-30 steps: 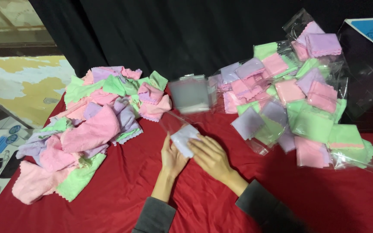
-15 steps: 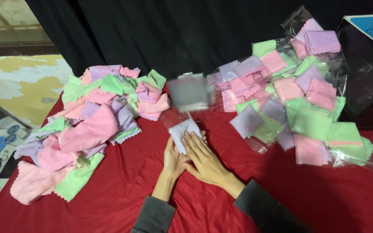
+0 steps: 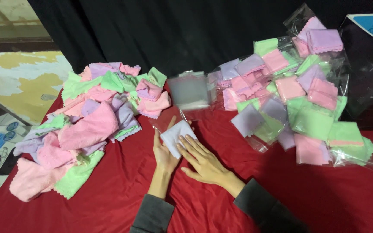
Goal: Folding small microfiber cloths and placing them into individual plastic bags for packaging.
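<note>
A small folded pale lilac cloth (image 3: 175,133) lies on the red tablecloth (image 3: 109,203) at the middle. My left hand (image 3: 164,152) rests flat along its left edge, fingers touching it. My right hand (image 3: 201,158) lies flat with its fingertips pressing on the cloth's lower right part. A clear plastic sleeve (image 3: 165,121) lies just beyond the cloth, partly under it. Neither hand grips anything.
A loose heap of pink, green and lilac cloths (image 3: 87,125) fills the left side. A stack of empty clear bags (image 3: 189,90) sits behind the hands. Bagged folded cloths (image 3: 298,103) pile up at the right. A dark box (image 3: 368,56) stands at the far right.
Both hands moved slightly away from me with the folded cloth, toward the clear sleeve. My right hand now lies flatter, its fingers spread over the cloth.
</note>
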